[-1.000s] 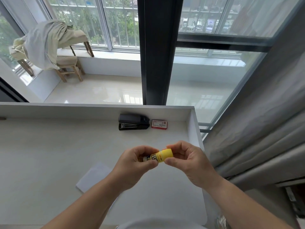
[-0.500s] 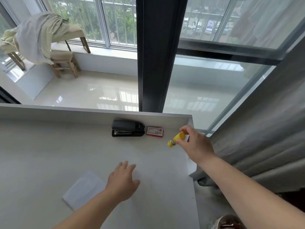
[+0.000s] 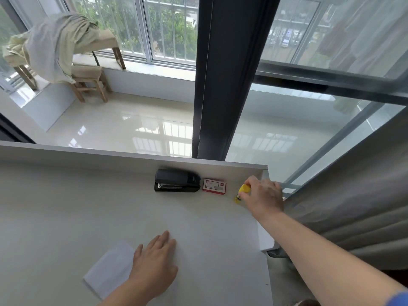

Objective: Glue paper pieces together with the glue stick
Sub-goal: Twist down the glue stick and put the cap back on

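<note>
Resting flat at lower centre: left hand (image 3: 154,265), fingers spread and open, palm down on the desk (image 3: 66,206), its edge over the right side of the folded paper (image 3: 109,269). Nothing gripped.

Farther up, right of centre: right hand (image 3: 263,195) pinched closed on the glue stick (image 3: 241,192), thumb and fingertips at the yellow cap end. Stick close against the desk's far right corner, just right of the red staple box (image 3: 214,185); black stapler (image 3: 176,180) beyond that to the left. Contact between base and desk hard to tell.

Long axis tilted: cap toward upper right of the frame, base toward lower left.

Likely step: setting the stick down. Best done by lowering the base fully first, clear of the staple box, then loosening the pinch, keeping it off the desk's right edge.
</note>
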